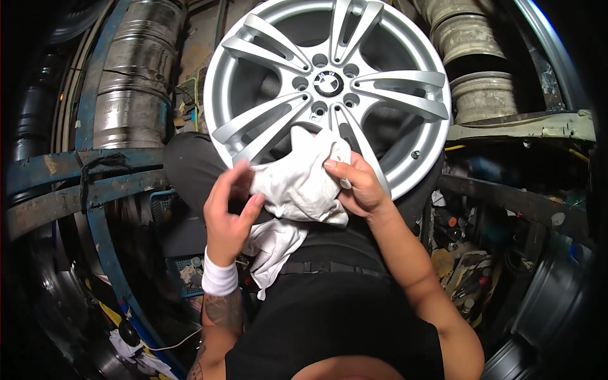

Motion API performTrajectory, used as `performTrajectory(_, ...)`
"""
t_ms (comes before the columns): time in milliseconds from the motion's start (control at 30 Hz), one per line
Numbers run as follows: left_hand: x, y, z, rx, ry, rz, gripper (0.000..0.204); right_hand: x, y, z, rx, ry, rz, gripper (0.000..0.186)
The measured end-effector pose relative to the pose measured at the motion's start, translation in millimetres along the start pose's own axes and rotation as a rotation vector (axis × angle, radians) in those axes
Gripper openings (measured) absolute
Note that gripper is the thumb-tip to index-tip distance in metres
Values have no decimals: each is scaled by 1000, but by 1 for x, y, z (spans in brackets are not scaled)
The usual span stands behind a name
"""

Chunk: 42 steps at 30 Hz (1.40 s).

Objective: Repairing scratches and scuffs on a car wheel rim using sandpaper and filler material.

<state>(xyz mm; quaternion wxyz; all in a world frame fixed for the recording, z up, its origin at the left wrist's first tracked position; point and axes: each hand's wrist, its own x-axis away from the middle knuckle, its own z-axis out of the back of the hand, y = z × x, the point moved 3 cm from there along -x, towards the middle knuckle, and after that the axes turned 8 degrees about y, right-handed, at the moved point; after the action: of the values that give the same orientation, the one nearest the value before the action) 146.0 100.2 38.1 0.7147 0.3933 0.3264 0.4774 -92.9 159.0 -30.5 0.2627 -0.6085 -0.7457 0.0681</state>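
Note:
A crumpled white cloth [301, 180] is in front of me, at the near edge of a silver alloy wheel [403, 82]. My right hand [360, 185] grips its right side, thumb on top and the other fingers partly hidden beneath. Beside the cloth's left edge is my left hand [229, 215], thumb and fingers spread, fingertips slightly blurred; whether they touch the cloth is hard to tell. The wheel lies face up across my legs, its paired spokes running out from a round centre cap [329, 82]. Part of the cloth hangs down over my lap.
Bare metal wheel barrels [136, 82] are stacked at the far left, and dull ones [472, 63] at the far right. Blue steel frame bars [95, 168] flank my left side. A dark rail [506, 202] runs on the right above cluttered small items. A blue basket [188, 275] sits low left.

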Motion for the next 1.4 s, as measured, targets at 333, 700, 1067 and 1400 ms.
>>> performTrajectory(333,-33,-3,-45,569,-510,552,25,12,-55,-29,801,89,310,42)
performTrajectory(700,-21,-14,-77,1119,-489,716,60,4,-32,-2,165,110,125,62)
performTrajectory(1067,-22,-24,-90,1125,-497,672,41,23,-16,13,43,162,162,82)
performTrajectory(1400,-18,-17,-87,1048,-351,694,52,46,36,-10,13,284,-86,51)
